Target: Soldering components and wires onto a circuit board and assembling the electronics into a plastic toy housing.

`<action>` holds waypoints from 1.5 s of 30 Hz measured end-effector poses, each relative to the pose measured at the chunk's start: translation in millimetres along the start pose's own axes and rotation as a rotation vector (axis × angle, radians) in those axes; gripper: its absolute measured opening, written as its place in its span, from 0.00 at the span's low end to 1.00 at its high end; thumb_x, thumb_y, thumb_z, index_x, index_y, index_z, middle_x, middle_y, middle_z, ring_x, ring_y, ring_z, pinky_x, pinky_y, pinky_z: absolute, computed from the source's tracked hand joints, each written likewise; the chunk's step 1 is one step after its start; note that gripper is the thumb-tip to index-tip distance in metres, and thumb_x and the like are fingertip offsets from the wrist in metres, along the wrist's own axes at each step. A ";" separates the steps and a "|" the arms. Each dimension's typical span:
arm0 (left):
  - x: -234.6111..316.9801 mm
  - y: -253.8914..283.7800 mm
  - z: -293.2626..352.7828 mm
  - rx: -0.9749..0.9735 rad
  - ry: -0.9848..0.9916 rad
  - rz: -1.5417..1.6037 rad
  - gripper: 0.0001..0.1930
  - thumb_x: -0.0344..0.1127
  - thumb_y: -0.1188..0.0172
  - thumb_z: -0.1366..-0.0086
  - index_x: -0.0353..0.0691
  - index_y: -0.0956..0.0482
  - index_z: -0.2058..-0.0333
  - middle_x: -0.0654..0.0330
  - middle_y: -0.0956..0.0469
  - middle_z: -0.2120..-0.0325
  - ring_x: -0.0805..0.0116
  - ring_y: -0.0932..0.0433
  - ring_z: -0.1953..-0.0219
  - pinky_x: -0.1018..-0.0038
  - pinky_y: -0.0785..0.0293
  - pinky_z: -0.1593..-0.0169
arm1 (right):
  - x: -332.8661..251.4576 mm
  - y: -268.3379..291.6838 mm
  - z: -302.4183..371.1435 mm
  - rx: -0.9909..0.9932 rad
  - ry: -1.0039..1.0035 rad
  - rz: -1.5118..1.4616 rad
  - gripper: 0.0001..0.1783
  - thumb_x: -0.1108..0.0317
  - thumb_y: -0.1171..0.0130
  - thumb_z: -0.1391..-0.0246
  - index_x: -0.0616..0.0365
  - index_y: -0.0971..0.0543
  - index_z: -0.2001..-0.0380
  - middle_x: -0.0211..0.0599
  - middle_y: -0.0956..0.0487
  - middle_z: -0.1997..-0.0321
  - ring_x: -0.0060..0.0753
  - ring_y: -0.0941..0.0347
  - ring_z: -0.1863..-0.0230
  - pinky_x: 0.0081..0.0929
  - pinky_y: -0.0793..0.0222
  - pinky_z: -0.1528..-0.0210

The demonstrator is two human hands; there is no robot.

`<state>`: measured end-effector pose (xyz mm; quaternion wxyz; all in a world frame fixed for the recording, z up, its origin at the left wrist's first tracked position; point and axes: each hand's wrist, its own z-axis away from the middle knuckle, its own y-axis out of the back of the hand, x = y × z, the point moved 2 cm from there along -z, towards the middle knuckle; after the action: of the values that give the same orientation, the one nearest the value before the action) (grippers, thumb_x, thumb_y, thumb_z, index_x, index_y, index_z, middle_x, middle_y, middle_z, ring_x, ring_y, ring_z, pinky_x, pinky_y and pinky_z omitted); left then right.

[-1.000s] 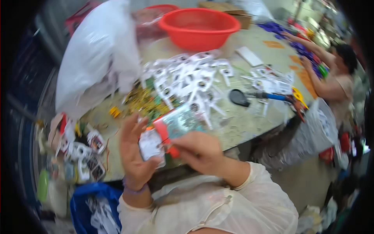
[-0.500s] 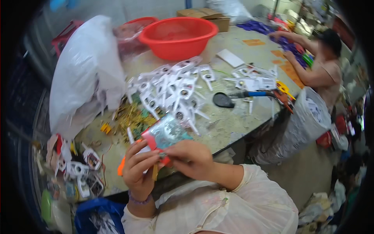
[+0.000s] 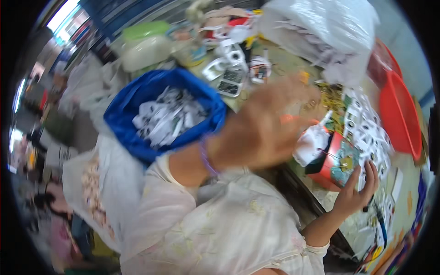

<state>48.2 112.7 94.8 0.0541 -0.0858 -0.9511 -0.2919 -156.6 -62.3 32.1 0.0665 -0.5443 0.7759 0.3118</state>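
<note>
My left hand [image 3: 270, 121], with a purple bracelet [image 3: 207, 155] at the wrist, is raised over the table's near edge. Motion smears its fingers, and nothing in them can be made out. Close to its fingertips lies a white plastic piece [image 3: 313, 144]. My right hand [image 3: 356, 191] is open, thumb and fingers apart, just beside a red box-like block [image 3: 326, 170] whose top looks silvery and teal. Behind the block spreads a pile of white plastic parts with round holes [image 3: 362, 121]. To the left, a blue bag [image 3: 120, 103] stands open, holding many white pieces.
A large translucent bag [image 3: 321, 23] stands on the table's far side, with a red basin [image 3: 401, 119] to its right. White parts [image 3: 232, 57] and a green-lidded tub [image 3: 145, 46] are beyond the blue bag. A pale sack [image 3: 110, 183] stands at lower left.
The view has swung left, bringing the blue bag well into sight. My hands, earlier together on a red and silvery piece, are now apart, the left one far to the left.
</note>
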 end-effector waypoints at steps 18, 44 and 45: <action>-272.9 267.2 289.5 -0.817 1.860 -0.948 0.73 0.70 0.28 0.74 0.38 0.59 0.34 0.50 0.47 0.35 0.53 0.43 0.35 0.56 0.50 0.34 | -204.2 -223.2 119.8 -1.469 -1.166 -0.791 0.59 0.35 0.32 0.66 0.67 0.44 0.41 0.51 0.37 0.40 0.50 0.38 0.41 0.57 0.42 0.45; -140.6 290.0 193.7 -0.524 1.767 -0.401 0.24 0.48 0.39 0.49 0.28 0.19 0.65 0.51 0.19 0.68 0.59 0.21 0.65 0.69 0.28 0.58 | -193.3 -249.2 96.7 -1.380 -0.275 -0.844 0.16 0.62 0.47 0.55 0.68 0.23 0.74 0.53 0.24 0.77 0.50 0.25 0.72 0.39 0.32 0.65; -138.7 282.5 192.3 -0.513 1.769 -0.394 0.24 0.48 0.39 0.49 0.28 0.19 0.65 0.51 0.19 0.68 0.59 0.21 0.65 0.69 0.28 0.58 | -188.6 -247.8 96.6 -1.351 -0.305 -0.794 0.16 0.61 0.46 0.55 0.68 0.23 0.74 0.55 0.23 0.76 0.53 0.25 0.71 0.40 0.31 0.64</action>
<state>228.9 433.1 69.4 0.6858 0.3200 -0.4690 -0.4554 115.3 90.2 -63.3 -0.0663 -0.6540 0.1498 0.7385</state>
